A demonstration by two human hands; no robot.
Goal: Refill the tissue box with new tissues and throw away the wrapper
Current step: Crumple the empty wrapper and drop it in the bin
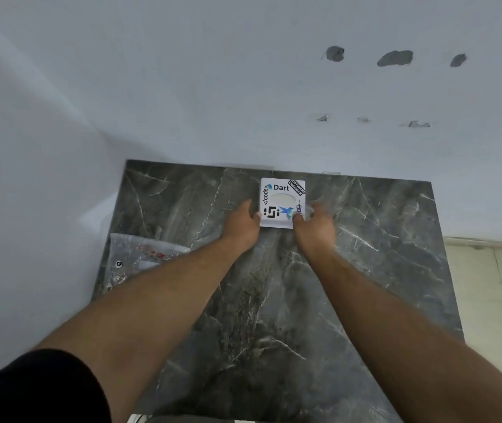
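A white square tissue box [282,202] covered in stickers stands at the far edge of the dark marble table [274,300], close to the wall. An oval slot in its lid shows white inside. My left hand [242,225] grips the box's left side, thumb on the lid's corner. My right hand [315,222] grips its right side, thumb on the lid. A crumpled clear plastic wrapper [140,257] with red print lies at the table's left edge, partly hidden behind my left forearm.
A white wall [243,87] with several chipped patches rises right behind the table and also runs along its left side. Pale tiled floor [493,285] shows to the right of the table.
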